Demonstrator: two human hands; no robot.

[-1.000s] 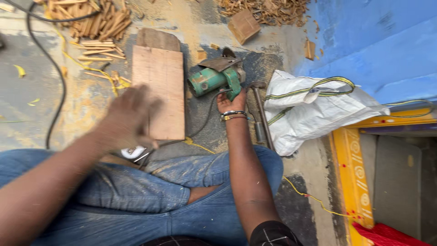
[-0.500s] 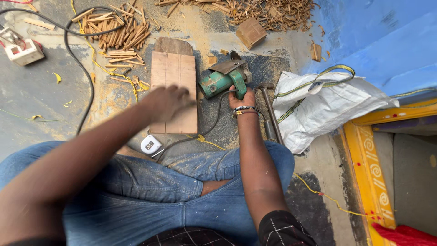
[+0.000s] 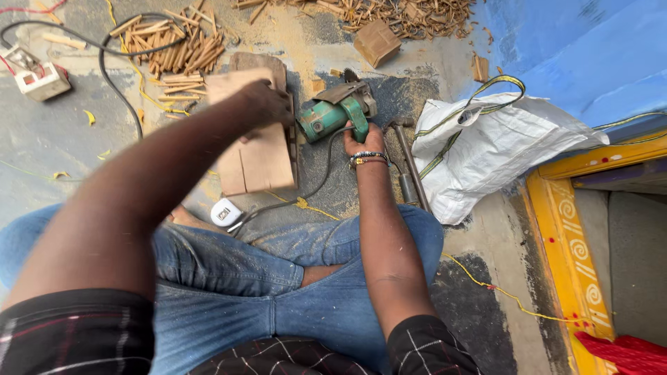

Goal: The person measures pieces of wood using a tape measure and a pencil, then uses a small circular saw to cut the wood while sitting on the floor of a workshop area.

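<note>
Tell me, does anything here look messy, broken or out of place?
Yes. Sawdust and wood offcuts litter the floor around the board, which shows dark slits at its near edge. The power tool under the right hand lies on its side. The left hand presses on the board.

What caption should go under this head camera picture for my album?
Sitting cross-legged, a person presses the left hand on a wooden board while the right hand grips a green power saw.
</note>
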